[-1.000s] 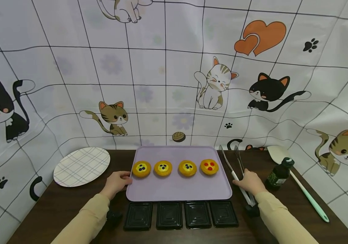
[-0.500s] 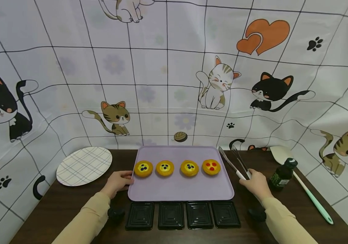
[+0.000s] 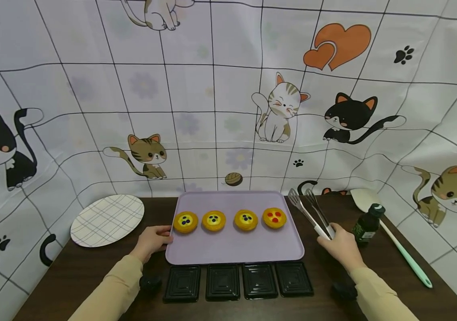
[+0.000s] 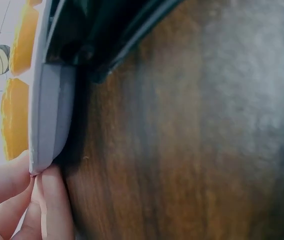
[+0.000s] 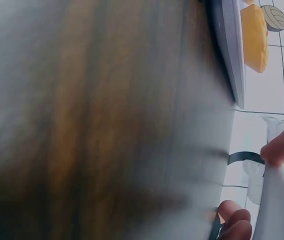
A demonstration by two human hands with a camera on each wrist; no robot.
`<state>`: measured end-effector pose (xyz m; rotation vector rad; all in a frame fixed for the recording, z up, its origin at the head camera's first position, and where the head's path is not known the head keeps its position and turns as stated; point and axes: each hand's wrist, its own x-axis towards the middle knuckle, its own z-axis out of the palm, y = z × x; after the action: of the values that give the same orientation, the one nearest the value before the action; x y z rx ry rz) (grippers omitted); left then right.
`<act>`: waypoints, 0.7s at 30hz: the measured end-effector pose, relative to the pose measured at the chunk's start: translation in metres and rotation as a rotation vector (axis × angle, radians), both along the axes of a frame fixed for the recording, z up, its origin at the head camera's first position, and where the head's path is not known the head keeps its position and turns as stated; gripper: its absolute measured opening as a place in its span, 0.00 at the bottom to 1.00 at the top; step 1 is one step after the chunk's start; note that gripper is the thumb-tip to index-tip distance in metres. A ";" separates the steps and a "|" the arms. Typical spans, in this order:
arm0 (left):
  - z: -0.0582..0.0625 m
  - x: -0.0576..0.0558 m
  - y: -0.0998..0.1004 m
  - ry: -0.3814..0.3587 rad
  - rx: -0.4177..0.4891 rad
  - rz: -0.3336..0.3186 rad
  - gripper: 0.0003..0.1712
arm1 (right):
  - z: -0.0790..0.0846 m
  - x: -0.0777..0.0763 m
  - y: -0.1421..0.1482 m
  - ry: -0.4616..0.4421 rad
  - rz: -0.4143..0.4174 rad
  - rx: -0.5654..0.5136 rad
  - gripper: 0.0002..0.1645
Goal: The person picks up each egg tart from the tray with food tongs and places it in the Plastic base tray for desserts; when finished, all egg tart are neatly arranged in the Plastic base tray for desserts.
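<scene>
My left hand (image 3: 152, 243) pinches the left edge of a lilac tray (image 3: 232, 249); in the left wrist view the thumb lies on the rim and fingers are below it. On the tray sit several yellow tarts in a row: some topped with blue pieces, such as the leftmost tart (image 3: 185, 222), and a rightmost tart (image 3: 274, 218) with red pieces. Right of the tray, my right hand (image 3: 340, 245) grips the white handles of metal tongs (image 3: 306, 211), their heads spread and pointing toward the wall. The right wrist view shows a white tong handle (image 5: 278, 205) between thumb and fingers.
Several black square lids or dishes (image 3: 182, 284) line up before the tray. A white checked plate (image 3: 108, 220) is at the left. A dark bottle (image 3: 368, 225) and a spatula with a green handle (image 3: 406, 254) are at the right. A cat-print sheet (image 3: 228, 98) hangs behind.
My right hand has shifted right, and the tongs have come up off the table with their heads more clearly in view. My left hand stays at the tray's edge.
</scene>
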<state>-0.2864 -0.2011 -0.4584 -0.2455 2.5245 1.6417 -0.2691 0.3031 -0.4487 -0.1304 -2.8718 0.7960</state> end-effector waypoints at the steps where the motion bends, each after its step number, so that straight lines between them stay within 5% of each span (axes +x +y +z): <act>1: 0.000 0.000 0.000 0.000 0.000 0.000 0.26 | 0.001 0.002 0.001 0.008 0.002 0.004 0.40; 12: -0.002 -0.003 -0.002 -0.008 0.000 -0.043 0.27 | 0.008 0.022 0.011 0.106 0.038 0.072 0.46; 21: -0.003 -0.001 -0.005 -0.012 0.012 -0.050 0.27 | 0.011 0.036 0.015 0.082 0.073 0.075 0.47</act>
<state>-0.2876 -0.2063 -0.4615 -0.1888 2.4895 1.6317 -0.2327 0.3183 -0.4381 0.0167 -2.8383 0.6875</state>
